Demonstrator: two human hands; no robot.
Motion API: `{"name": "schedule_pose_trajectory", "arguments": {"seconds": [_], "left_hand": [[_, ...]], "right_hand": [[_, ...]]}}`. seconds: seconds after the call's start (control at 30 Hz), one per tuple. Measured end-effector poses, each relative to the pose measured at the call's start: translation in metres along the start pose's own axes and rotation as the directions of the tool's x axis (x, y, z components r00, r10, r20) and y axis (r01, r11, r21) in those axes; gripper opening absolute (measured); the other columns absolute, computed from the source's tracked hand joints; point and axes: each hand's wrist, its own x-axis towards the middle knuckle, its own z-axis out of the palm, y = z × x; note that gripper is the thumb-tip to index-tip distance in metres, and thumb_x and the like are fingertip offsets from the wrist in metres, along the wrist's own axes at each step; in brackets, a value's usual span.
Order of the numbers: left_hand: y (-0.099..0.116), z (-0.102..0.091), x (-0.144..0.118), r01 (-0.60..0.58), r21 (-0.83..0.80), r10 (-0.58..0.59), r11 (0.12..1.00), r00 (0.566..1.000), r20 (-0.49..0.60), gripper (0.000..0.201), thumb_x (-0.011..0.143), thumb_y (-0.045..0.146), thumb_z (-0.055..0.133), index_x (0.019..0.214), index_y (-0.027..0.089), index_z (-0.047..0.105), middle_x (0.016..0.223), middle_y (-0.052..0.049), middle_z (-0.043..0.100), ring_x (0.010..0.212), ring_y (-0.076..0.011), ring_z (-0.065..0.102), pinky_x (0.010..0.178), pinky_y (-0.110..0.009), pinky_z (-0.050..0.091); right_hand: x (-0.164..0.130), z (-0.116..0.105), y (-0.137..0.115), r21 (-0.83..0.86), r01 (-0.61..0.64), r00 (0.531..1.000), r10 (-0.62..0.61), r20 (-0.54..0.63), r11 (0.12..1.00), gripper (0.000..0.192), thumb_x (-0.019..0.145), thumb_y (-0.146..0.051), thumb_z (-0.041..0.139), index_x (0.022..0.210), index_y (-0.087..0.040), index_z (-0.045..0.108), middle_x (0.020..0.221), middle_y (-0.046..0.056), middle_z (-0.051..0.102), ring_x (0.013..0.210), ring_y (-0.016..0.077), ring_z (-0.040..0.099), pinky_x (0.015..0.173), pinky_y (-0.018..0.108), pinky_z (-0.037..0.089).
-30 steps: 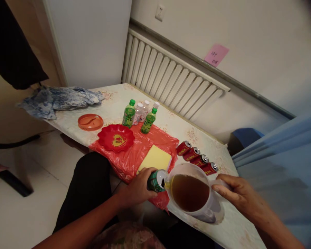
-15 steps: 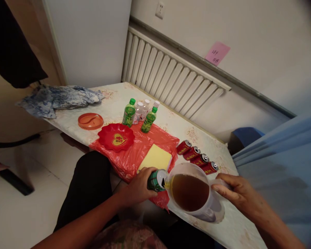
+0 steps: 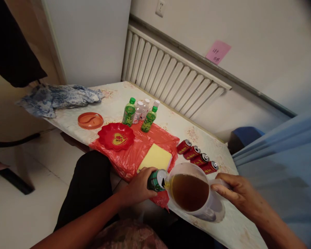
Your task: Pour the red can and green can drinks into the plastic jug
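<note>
My left hand grips a green drink can, tipped on its side with its mouth against the rim of a clear plastic jug. The jug holds brown liquid close to its brim and stands on the table's near edge. My right hand is closed on the jug's handle at its right side. Several red cans lie in a row just behind the jug.
A red plastic bag covers the table's front, with a yellow pad and a red dish on it. Small bottles, an orange plate and a blue-white cloth lie farther back. A radiator lines the wall.
</note>
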Motion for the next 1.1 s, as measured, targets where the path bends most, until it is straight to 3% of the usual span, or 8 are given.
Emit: {"name": "schedule_pose_trajectory", "arguments": {"seconds": [1.1], "left_hand": [[-0.0043, 0.0035, -0.0003, -0.019, 0.022, 0.019, 1.000, 1.000, -0.009, 0.070, 0.064, 0.026, 0.079, 0.127, 0.021, 0.049, 0.125, -0.008, 0.057, 0.115, -0.0264, 0.054, 0.101, -0.040, 0.042]], "right_hand": [[0.0011, 0.0020, -0.0014, -0.054, -0.027, 0.999, 0.029, 0.026, 0.998, 0.049, 0.080, -0.064, 0.050, 0.058, -0.021, 0.039, 0.057, -0.003, 0.035, 0.056, 0.0130, 0.036, 0.052, 0.026, 0.027]]}}
